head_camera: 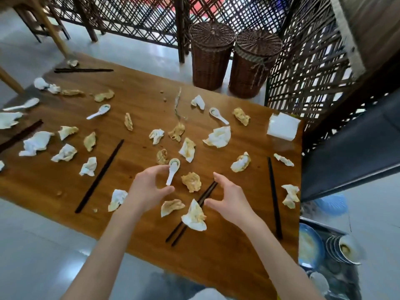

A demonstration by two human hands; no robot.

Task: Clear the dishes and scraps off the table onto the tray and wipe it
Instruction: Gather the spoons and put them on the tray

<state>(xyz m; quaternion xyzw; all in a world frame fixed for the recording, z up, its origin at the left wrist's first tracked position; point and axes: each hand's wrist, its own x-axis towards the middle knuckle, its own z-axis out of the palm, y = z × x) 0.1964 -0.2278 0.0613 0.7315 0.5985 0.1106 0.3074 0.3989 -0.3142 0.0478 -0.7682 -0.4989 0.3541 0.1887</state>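
Note:
The wooden table is littered with several crumpled, stained napkins, white spoons and dark chopstick pairs. My left hand hovers with fingers spread around a white spoon lying on the table; whether it touches the spoon I cannot tell. My right hand is open too, its thumb and fingers on either side of a chopstick pair that runs under a stained napkin. A yellowed scrap lies between the hands. Stacked blue plates and bowls sit on a tray at the lower right.
A stack of clean white napkins sits at the table's right corner. Two lidded wicker baskets stand beyond the far edge by a lattice screen. Other chopsticks and spoons lie spread out. Wooden chair legs stand at the upper left.

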